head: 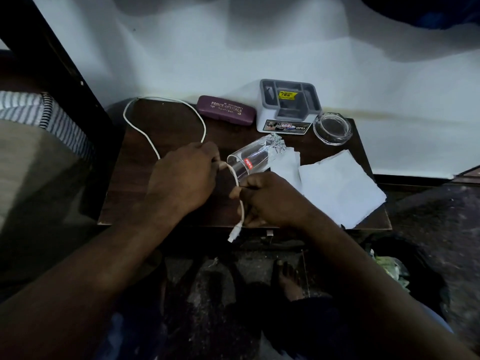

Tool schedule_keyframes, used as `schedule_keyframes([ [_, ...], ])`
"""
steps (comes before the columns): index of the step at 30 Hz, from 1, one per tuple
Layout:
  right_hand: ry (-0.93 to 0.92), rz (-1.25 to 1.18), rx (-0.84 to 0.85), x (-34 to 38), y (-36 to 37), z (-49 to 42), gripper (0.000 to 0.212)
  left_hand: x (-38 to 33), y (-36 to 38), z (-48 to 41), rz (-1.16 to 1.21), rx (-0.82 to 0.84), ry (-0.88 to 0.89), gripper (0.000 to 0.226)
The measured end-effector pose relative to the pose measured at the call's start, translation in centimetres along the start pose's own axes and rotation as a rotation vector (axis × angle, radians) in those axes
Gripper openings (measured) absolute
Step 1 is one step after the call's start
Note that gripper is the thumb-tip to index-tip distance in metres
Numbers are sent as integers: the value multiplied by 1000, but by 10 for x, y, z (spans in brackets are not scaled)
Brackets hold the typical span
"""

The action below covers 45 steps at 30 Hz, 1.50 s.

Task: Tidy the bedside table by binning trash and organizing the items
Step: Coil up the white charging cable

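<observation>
step: looks like coiling the white cable [204, 131] | left hand [187, 172] pinches it mid-run, right hand [270, 198] curled round it near the plug, prob to wind it neat | rest of it loops over the counter [168, 131] | glass [257, 157] lies tipped beside paper scraps [337, 185], not sorted yet

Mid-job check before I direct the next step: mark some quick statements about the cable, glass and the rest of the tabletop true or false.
1. The left hand and the right hand both hold the white cable. True.
2. The glass tumbler stands upright. False: it lies on its side on the table.
3. The purple spectacle case lies left of the organizer. True.
4. The ashtray sits on the white paper. False: it sits on bare wood, apart from the paper.
5. The cable's plug is in the organizer. False: it hangs below the right hand.
</observation>
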State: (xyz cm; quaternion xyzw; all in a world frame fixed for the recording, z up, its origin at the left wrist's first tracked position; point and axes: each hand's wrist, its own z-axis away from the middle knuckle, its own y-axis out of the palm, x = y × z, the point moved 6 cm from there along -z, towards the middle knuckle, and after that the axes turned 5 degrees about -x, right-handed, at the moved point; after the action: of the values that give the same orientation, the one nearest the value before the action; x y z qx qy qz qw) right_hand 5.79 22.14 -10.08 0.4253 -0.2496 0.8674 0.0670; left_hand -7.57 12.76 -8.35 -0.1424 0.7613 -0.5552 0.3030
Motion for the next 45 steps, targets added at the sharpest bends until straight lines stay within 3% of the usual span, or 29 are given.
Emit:
schedule_keyframes([
  [3, 46, -310, 149, 7, 8, 7, 10, 1, -2, -3, 39, -43, 18, 15],
  [6, -10, -547, 192, 16, 5, 12, 5, 5, -2, -4, 42, -57, 22, 28],
  [11, -70, -774, 253, 25, 5, 20, 18, 10, -18, 4, 116, -90, 43, 55],
  [18, -63, -943, 232, 20, 17, 42, 30, -3, -21, 55, 218, 11, 20, 25],
  [22, -34, -1152, 304, 22, 33, 72, 31, -9, -16, 86, 551, 95, -80, 14],
  [26, -83, -1267, 390, 31, 52, 114, 21, -22, -44, 114, 637, -48, -7, 22],
  [29, -143, -1258, 408, 29, 60, 139, 22, -22, -55, 128, 622, -83, -37, 22],
  [32, -178, -1199, 397, 20, 66, 162, 23, -17, -76, 132, 549, -201, 54, 29],
  [37, -196, -1030, 304, 1, 79, 178, 19, -16, -95, 137, 245, -257, 174, 24],
  [40, -180, -969, 235, -5, 77, 172, 17, -6, -98, 133, 191, -289, 80, 27],
  [45, -185, -944, 199, 3, 79, 152, 19, 8, -102, 117, 294, -418, -69, 19],
])
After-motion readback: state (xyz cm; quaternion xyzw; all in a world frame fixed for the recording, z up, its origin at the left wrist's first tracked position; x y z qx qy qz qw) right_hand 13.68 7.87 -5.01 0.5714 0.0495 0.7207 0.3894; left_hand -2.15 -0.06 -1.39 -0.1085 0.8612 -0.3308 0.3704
